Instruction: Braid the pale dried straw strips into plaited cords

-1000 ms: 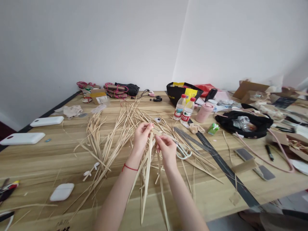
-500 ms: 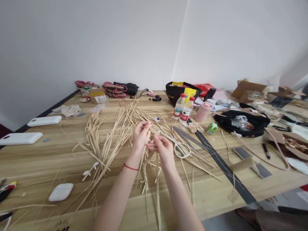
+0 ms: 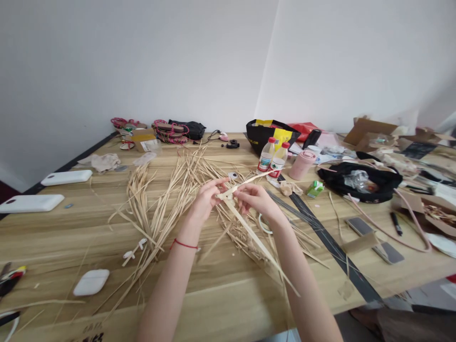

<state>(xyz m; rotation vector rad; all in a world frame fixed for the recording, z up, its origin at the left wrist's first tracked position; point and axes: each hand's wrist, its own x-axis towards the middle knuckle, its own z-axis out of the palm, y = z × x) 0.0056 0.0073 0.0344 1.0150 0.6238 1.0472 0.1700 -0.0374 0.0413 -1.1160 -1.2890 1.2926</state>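
Between my two hands is a woven straw piece (image 3: 225,194), with one long flat strip (image 3: 263,247) trailing down to the right and another reaching up to the right. My left hand (image 3: 207,195) pinches its left end, fingers closed. My right hand (image 3: 257,198) grips it from the right with thumb and fingertips, and part of the piece is hidden behind that hand. A braided, frayed portion (image 3: 249,240) hangs below the hands, blurred by motion. White-handled scissors (image 3: 264,225) lie partly hidden behind my right forearm.
Loose straw strips (image 3: 171,199) spread left and behind my hands. Two water bottles (image 3: 278,160), a pink cup (image 3: 302,165), a green carton (image 3: 315,189) and a black bag (image 3: 359,179) stand right. A white earphone case (image 3: 91,282) and power banks (image 3: 32,204) lie left.
My hands have moved slightly apart, the right one shifting rightward. The straw piece has turned, so its long strip now slants down to the right and its braided part has swung right.
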